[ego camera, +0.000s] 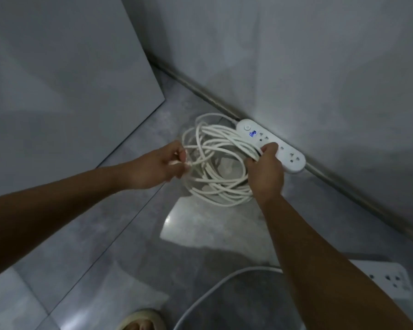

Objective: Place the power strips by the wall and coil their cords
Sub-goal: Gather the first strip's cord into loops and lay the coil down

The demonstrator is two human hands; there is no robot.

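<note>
While both hands' fingers clasp the looped white cord, the glossy rounded strip hugs the wall.

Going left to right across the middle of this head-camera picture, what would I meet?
Leaning grey panel → left hand → coiled white cord → right hand → power strip lying along the wall.

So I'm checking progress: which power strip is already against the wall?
The strip with the lit display, beside the coiled cord. The other strip lies apart, lower right.
</note>
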